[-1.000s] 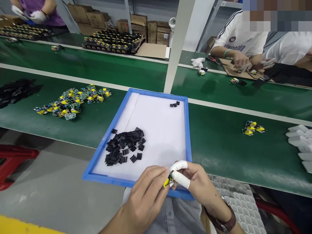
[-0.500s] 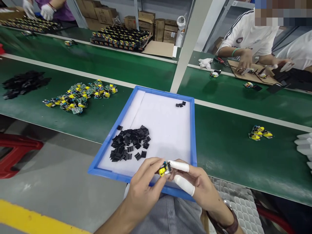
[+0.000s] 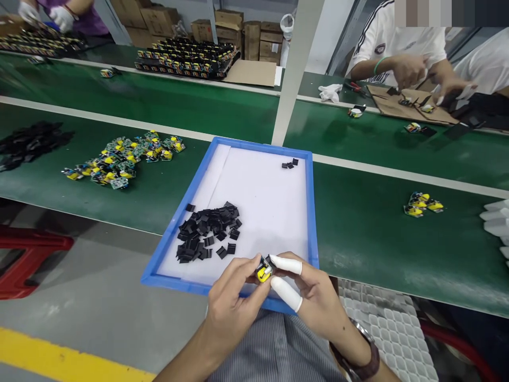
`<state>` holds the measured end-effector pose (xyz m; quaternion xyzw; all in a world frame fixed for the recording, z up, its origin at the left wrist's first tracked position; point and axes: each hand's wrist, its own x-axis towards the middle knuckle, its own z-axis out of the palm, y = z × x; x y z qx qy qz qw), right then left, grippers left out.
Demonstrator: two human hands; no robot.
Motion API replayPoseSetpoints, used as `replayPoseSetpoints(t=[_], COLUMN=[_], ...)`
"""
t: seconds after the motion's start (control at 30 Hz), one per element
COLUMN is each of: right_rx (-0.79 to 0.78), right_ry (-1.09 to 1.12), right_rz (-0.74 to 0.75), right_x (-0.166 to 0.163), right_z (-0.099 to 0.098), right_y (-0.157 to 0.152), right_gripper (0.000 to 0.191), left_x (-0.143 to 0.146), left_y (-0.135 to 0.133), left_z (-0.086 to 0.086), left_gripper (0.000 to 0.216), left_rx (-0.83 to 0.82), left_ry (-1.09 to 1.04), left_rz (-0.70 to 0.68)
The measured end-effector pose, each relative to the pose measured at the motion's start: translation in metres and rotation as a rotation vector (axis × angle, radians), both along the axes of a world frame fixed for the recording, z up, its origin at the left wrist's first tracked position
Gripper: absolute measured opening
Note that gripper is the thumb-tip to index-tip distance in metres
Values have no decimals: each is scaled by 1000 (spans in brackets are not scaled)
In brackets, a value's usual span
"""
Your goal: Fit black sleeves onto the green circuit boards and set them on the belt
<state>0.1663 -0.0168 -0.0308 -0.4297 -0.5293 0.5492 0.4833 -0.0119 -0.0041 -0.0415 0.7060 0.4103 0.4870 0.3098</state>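
Observation:
Both hands pinch one small circuit board with a yellow part (image 3: 263, 271) over the near edge of a blue tray (image 3: 183, 197). My left hand (image 3: 233, 307) grips it from the left with thumb and fingertips. My right hand (image 3: 308, 297), with white finger cots on two fingers and a watch on the wrist, holds it from the right. A heap of small black pieces (image 3: 209, 231) lies on the tray's white liner just beyond my hands. A few more black pieces (image 3: 290, 164) lie at the tray's far right corner.
The tray rests on a green conveyor belt (image 3: 358, 233). A pile of circuit boards (image 3: 119, 159) and black parts (image 3: 27, 143) lie left; a few boards (image 3: 422, 204) and white housings (image 3: 497, 223) lie right. Other people work across the belt. A red stool (image 3: 27, 260) stands left.
Both hands rose slightly over the tray's near edge, turning the small board between the fingertips. The view shifted a little. The people across the belt moved their hands.

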Motion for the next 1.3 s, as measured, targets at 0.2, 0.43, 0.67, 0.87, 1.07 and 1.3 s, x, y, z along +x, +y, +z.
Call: replayPoseSetpoints(t=[0.2,0.43,0.67,0.87,1.07,1.3], right_rx=[32,50,58,17,-126,-402], right_ry=[2,-42,-46,13,184,338], right_rz=[-26,2,7,0,68,147], right_x=[-3,-3,-5,-2,10,18], right_z=[0,2,5,0,1,0], right_y=[2,4,9,6,13,15], right_gripper=[33,31,25,26,15,17], left_x=[1,4,3,4,-1,-6], left_y=[-1,1,2,2,2,7], left_z=[-1,1,0,2,8,16], left_gripper=[55,52,52,51,55,51], left_rx=[52,95,108,50,20,-39], left_ry=[-4,38,46,23,54,81], left_rz=[25,65,72,49,-43,-195])
